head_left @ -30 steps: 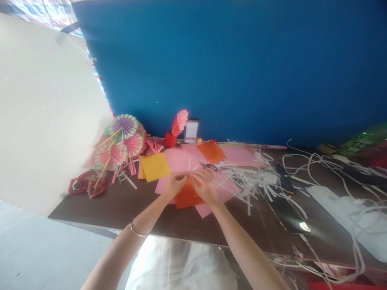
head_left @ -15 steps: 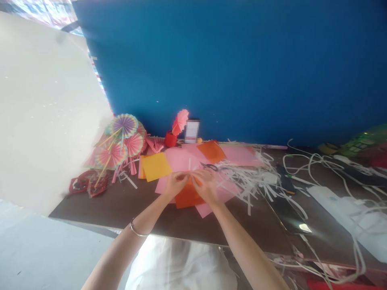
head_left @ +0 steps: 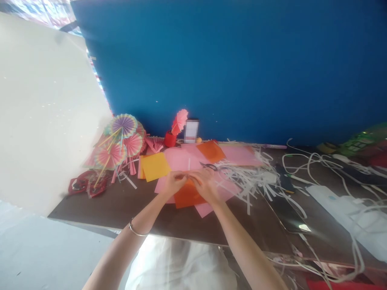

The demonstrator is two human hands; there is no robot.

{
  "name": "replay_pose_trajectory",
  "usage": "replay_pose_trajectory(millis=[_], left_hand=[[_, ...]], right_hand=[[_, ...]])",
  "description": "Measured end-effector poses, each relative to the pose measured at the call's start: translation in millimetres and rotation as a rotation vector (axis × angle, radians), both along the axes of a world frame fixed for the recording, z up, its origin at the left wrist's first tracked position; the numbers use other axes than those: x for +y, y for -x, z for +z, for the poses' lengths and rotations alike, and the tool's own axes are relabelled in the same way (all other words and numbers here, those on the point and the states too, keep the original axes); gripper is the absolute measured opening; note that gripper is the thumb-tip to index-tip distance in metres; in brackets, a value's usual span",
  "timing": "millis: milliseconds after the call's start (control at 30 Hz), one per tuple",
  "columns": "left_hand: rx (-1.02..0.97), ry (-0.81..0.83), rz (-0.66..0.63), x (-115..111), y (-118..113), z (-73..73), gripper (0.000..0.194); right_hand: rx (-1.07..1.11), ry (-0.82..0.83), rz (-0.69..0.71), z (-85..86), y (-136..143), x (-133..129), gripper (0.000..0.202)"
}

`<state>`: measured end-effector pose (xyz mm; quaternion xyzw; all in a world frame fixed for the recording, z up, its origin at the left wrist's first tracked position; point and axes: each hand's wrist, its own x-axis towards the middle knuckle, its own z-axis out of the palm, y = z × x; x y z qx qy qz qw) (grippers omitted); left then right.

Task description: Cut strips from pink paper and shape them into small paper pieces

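Observation:
Over an orange sheet (head_left: 189, 196), my left hand (head_left: 175, 182) and my right hand (head_left: 204, 183) meet fingertip to fingertip. Both have their fingers bent into a pinch, and whatever lies between the tips is too small to make out. Pink sheets (head_left: 178, 158) spread under and behind the hands. A yellow sheet (head_left: 155, 166) lies just left of my left hand. Dark-handled scissors (head_left: 210, 166) rest on the pink paper beyond my right hand.
Paper fans (head_left: 123, 127) and a red item (head_left: 87, 183) lie at left. A red cup (head_left: 170, 139) and a phone (head_left: 191, 131) stand at the back. Right are white paper strips (head_left: 248, 179), a dark phone (head_left: 287, 213) and white cables (head_left: 311, 161).
Both hands stay almost in the same place, fingertips still together. Only a very slight shift of the fingers and of the view shows.

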<state>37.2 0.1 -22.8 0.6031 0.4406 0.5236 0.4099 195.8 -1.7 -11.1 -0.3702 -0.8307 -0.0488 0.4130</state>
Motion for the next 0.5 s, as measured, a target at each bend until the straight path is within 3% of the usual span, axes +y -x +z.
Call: replay_pose_trajectory(millis=[200, 500], left_hand=[[0.071, 0.001, -0.075, 0.1, 6.8, 5.2, 0.014], [0.113, 0.03, -0.107, 0.8, 10.6, 7.8, 0.014]], right_hand=[[0.018, 0.054, 0.041, 1.2, -1.4, -0.9, 0.022], [0.052, -0.012, 0.058, -4.3, -2.2, 1.1, 0.02]])
